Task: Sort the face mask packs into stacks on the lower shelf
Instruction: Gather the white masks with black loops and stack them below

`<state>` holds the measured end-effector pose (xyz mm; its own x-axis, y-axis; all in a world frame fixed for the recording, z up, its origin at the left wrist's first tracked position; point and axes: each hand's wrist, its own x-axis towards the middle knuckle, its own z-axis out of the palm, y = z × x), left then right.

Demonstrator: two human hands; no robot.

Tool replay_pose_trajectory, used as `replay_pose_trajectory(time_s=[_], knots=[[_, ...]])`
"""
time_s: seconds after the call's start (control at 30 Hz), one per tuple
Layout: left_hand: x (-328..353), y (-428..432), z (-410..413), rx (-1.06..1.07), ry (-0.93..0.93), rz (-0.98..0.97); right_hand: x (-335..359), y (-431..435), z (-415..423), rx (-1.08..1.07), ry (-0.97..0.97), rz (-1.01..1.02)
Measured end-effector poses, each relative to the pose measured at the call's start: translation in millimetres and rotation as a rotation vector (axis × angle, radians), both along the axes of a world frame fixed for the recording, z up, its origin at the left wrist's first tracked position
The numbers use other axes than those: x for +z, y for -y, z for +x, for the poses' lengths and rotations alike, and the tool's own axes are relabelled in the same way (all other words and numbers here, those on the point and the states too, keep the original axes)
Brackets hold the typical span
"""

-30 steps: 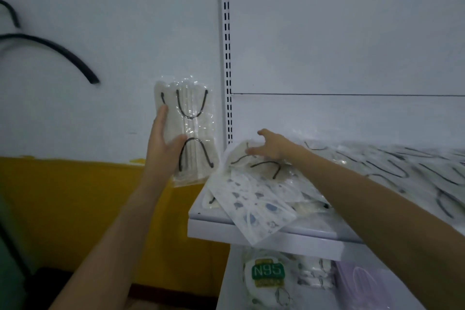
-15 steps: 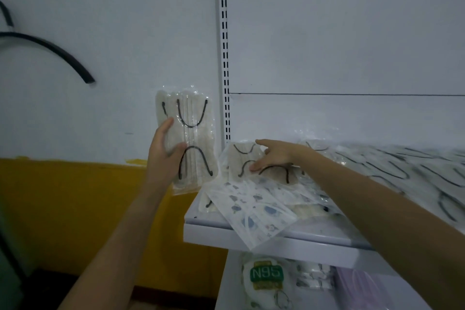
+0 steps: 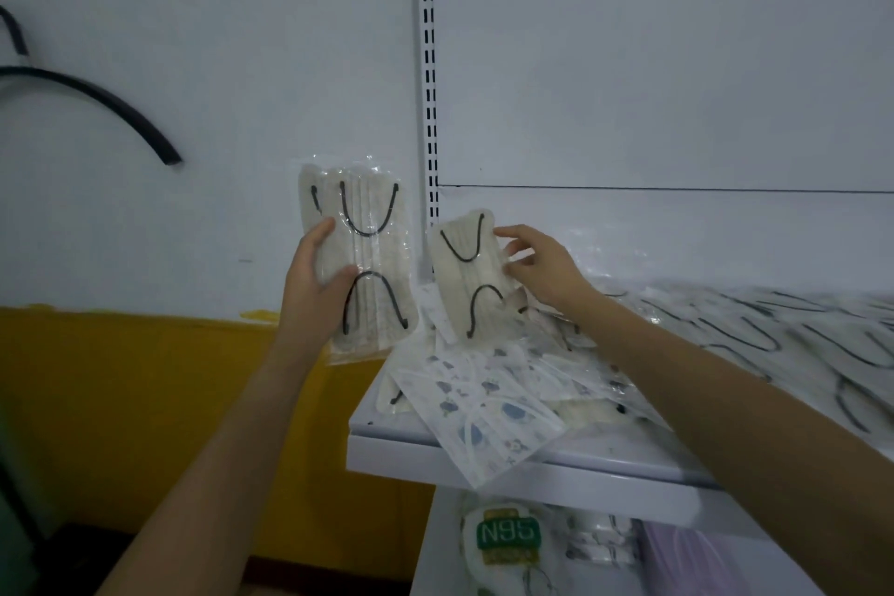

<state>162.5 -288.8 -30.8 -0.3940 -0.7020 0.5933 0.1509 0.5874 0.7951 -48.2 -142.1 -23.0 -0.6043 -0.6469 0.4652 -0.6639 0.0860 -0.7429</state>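
My left hand holds a cream mask pack with black ear loops upright, left of the shelf. My right hand pinches the right edge of a second cream pack with black loops, lifted and tilted above the pile. Below it a white pack with blue prints overhangs the front edge of the upper shelf. On the lower shelf lie an N95 pack and a lilac pack.
Many more clear packs with black loops cover the upper shelf to the right. A slotted white upright runs up the back wall. A black hose hangs on the wall at left, above a yellow band.
My right hand has picked the second cream pack off the pile and raised it upright beside the pack in my left hand. My left hand has barely moved.
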Motion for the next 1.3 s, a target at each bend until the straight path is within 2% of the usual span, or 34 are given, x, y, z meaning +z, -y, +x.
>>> replay_pose_trajectory(time_s=[0.1,0.27,0.37,0.5,0.6,0.7,0.73,0.8,0.87,0.93,1.0,1.13,1.3], knots=[[4.9,-1.0,-2.3,0.018,0.016,-0.034,12.5,-4.2,4.3,0.001,-0.005,-0.173],[18.0,-9.6,-6.3,0.021,0.022,-0.043,44.9,-16.2,20.7,0.118,0.104,-0.416],[30.8,-22.4,-10.7,-0.016,-0.015,-0.032,57.1,-18.3,36.6,0.189,0.186,-0.454],[42.4,-45.4,-18.9,-0.149,-0.085,-0.012,52.0,-15.1,55.8,0.215,0.089,-0.337],[45.0,-53.0,-21.2,-0.144,-0.056,-0.072,50.3,-19.6,56.0,0.196,0.049,-0.307],[40.9,-52.6,-17.8,-0.115,-0.067,-0.102,49.7,-39.8,28.6,0.051,-0.015,-0.219],[38.4,-52.8,-16.6,-0.113,-0.073,-0.091,46.0,-50.9,15.9,-0.017,-0.063,-0.113],[32.9,-55.1,-16.2,-0.114,-0.068,-0.055,29.7,-74.6,-5.8,-0.1,-0.164,0.243],[26.4,-59.9,-18.9,-0.127,-0.055,-0.018,5.8,-92.3,-17.4,-0.094,-0.153,0.617],[19.9,-64.7,-23.1,-0.15,-0.04,0.002,-12.7,-104.9,-19.1,-0.084,-0.151,0.817],[14.1,-67.4,-28.2,-0.18,-0.02,0.014,-14.8,-116.5,-13.6,-0.064,-0.155,0.811],[8.7,-76.2,-34.2,-0.213,0.001,0.015,2.5,-139.2,-4.0,-0.043,-0.039,0.635],[10.5,-82.6,-40.1,-0.185,-0.011,0.006,9.8,-150.3,-15.1,-0.139,-0.093,0.577]])
